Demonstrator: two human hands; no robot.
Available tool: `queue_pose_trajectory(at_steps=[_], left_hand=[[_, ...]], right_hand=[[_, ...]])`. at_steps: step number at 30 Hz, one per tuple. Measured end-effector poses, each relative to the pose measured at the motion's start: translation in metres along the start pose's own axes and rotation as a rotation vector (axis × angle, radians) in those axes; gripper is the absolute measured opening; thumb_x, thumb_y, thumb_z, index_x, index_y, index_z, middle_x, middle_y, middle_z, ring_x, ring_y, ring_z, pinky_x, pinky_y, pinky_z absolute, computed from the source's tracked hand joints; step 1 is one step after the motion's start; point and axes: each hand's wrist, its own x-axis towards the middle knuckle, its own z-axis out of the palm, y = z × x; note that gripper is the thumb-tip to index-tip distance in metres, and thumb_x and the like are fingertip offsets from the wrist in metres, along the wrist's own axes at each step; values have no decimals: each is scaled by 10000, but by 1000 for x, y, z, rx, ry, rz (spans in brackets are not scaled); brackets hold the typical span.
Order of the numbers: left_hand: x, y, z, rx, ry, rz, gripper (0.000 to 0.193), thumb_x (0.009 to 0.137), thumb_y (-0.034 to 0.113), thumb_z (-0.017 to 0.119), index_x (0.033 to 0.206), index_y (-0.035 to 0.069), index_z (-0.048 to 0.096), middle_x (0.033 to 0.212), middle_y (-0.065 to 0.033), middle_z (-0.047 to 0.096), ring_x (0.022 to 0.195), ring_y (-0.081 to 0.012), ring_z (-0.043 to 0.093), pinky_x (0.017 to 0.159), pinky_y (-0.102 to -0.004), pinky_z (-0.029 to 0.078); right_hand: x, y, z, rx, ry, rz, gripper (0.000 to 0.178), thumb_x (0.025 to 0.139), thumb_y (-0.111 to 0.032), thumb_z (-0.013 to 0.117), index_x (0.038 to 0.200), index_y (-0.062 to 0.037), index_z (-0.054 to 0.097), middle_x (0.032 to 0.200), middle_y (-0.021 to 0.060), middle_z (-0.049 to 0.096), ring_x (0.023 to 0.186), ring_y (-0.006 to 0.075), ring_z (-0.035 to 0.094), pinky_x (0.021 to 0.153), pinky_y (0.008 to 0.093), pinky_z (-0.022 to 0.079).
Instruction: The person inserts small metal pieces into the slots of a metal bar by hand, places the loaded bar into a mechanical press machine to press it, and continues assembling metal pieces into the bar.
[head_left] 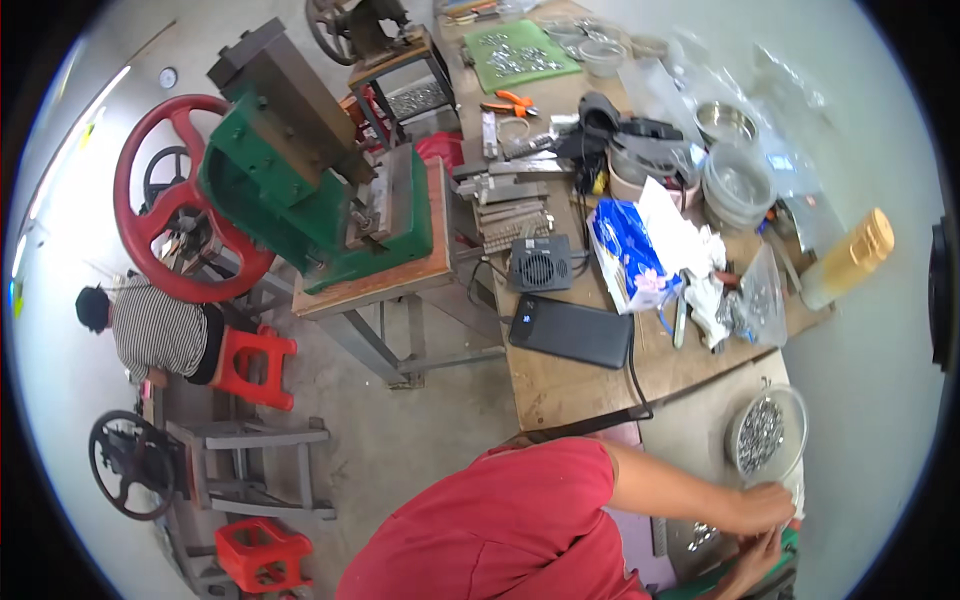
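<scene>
Left hand and right hand: bent, close together at green equipment; anything grasped, impossible to tell. Clear bowl, small metal parts inside: on the worktop, just beside the left hand. Loose metal pieces: near both hands. Judged risk: a careless left-hand knock could have tipped the bowl, scattering parts

1 clear round bowl holds small silvery pieces.
</scene>
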Motion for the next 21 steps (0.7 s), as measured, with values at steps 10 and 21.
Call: queue_pose_trajectory(at_steps=[10, 21], left_hand=[[14, -18, 25, -138, 40, -22, 74, 636, 12, 656, 693, -33, 648, 701, -256, 653, 722, -426, 687, 614, -485, 532], [-9, 33, -55, -673, -130, -102, 91, 725, -13, 551, 688, -28, 632, 661, -191, 671, 633, -285, 718, 583, -405, 568]], right_hand=[[-32, -39, 17, 104, 204, -38, 671, 970, -516, 611, 1372, 19, 570, 895, 97, 643, 742, 165, 564, 633, 327, 498], [-50, -30, 18, 417, 237, 225, 559, 998, -507, 524, 1147, 12, 666, 896, 79, 631, 757, 156, 569, 651, 311, 458]])
